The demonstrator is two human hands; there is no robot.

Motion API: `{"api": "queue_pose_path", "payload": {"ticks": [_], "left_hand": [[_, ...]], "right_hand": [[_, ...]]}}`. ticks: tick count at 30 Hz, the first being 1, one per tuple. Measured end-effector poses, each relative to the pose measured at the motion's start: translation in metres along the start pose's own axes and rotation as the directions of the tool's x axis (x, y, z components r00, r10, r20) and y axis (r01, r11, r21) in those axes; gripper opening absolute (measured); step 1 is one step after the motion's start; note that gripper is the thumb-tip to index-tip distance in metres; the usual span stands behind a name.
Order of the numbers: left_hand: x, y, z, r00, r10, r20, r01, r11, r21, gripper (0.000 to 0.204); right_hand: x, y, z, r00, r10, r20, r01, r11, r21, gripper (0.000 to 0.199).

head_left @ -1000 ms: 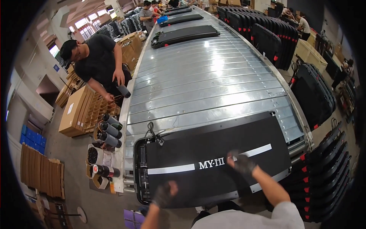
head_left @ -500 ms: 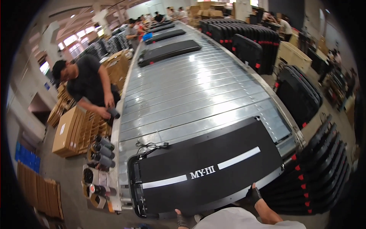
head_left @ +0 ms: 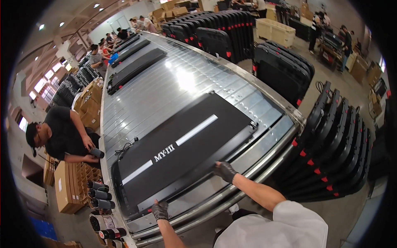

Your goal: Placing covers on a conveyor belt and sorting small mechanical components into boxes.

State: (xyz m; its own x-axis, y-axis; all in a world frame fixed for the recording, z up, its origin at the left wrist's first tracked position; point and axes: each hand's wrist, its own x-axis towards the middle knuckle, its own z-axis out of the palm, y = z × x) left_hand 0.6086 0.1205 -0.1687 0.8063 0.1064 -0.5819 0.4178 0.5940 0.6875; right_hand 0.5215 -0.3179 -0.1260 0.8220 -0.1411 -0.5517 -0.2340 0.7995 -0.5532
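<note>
A flat black treadmill (head_left: 186, 142), with a white stripe broken by lettering along its belt, lies slantwise on the near end of the metal conveyor table. My left hand (head_left: 160, 210), in a dark glove with bare fingertips, grips its near edge close to the left end. Farther right along that edge, my right hand (head_left: 225, 171), gloved alike, has its fingers curled against the rim. Parts of the fingers on both hands are hidden. A black cable (head_left: 124, 149) lies coiled at the treadmill's far left corner.
More treadmills (head_left: 138, 70) lie farther up the conveyor (head_left: 165, 93). Black folded frames with red tips (head_left: 331, 144) stand stacked on the right. At left, a person (head_left: 62, 132) holds a grey cylinder (head_left: 96, 152), near cardboard boxes (head_left: 68, 188) and several dark cylinders (head_left: 100, 194). Metal rollers (head_left: 206, 206) edge the near end.
The treadmill has moved forward onto the conveyor, away from my body, and both hands moved with it. My view has turned to the right.
</note>
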Motion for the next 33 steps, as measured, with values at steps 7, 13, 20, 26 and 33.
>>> {"api": "queue_pose_path", "payload": {"ticks": [7,13,20,26,33], "left_hand": [[-0.095,-0.038,0.086,0.900,0.348,0.264,-0.431,0.802,0.413,0.036],[-0.213,-0.165,0.057,0.782,-0.275,0.559,-0.265,0.665,0.698,0.032],[-0.302,-0.277,0.045,0.588,-0.483,0.649,-0.310,0.606,0.733,0.028],[-0.417,-0.334,0.073,0.411,-0.537,0.737,-0.467,0.570,0.676,0.027],[-0.557,-0.378,0.124,0.175,-0.467,0.867,-0.776,0.476,0.413,0.026]], "right_hand": [[-0.129,0.076,0.032,0.833,0.236,0.501,0.010,0.898,-0.440,0.043],[-0.217,0.116,-0.112,0.987,0.125,0.097,-0.068,0.891,-0.449,0.030],[-0.408,0.163,-0.312,0.859,-0.110,-0.500,0.084,0.994,-0.074,0.026],[-0.569,0.200,-0.400,0.742,-0.112,-0.661,0.162,0.987,0.014,0.025],[-0.666,0.174,-0.444,0.729,-0.259,-0.634,0.122,0.960,-0.251,0.030]]}}
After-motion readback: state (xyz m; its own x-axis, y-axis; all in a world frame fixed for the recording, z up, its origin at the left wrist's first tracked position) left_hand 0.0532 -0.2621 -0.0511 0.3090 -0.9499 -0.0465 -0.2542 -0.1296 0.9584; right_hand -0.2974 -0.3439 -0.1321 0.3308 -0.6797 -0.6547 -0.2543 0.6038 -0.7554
